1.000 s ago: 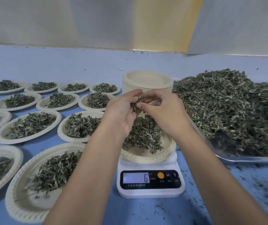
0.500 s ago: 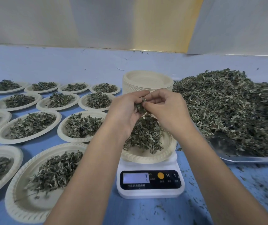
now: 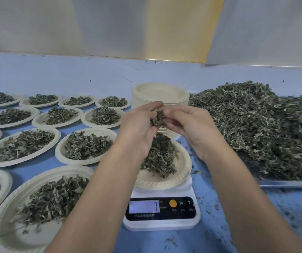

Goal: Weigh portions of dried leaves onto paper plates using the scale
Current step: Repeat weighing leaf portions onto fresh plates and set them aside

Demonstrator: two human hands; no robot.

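Observation:
A white digital scale [image 3: 162, 214] stands in front of me, its display reading 7. On it rests a paper plate [image 3: 180, 172] carrying a mound of dried leaves [image 3: 158, 156]. Above that plate my left hand [image 3: 141, 125] and my right hand [image 3: 188, 125] meet, fingers curled round a small clump of dried leaves [image 3: 157, 116] between them. A big heap of dried leaves [image 3: 259, 128] lies on a metal tray [image 3: 289, 183] to the right.
A stack of bare paper plates [image 3: 160, 94] stands behind my hands. Several filled paper plates, such as the nearest one [image 3: 9, 221], cover the blue table [image 3: 283, 216] to the left. Leaf crumbs litter the table near the scale. A wall runs along the back.
The scale reading has gone from 6 to 7. My hands stay together above the plate, working the clump, and more leaves show between the fingers now.

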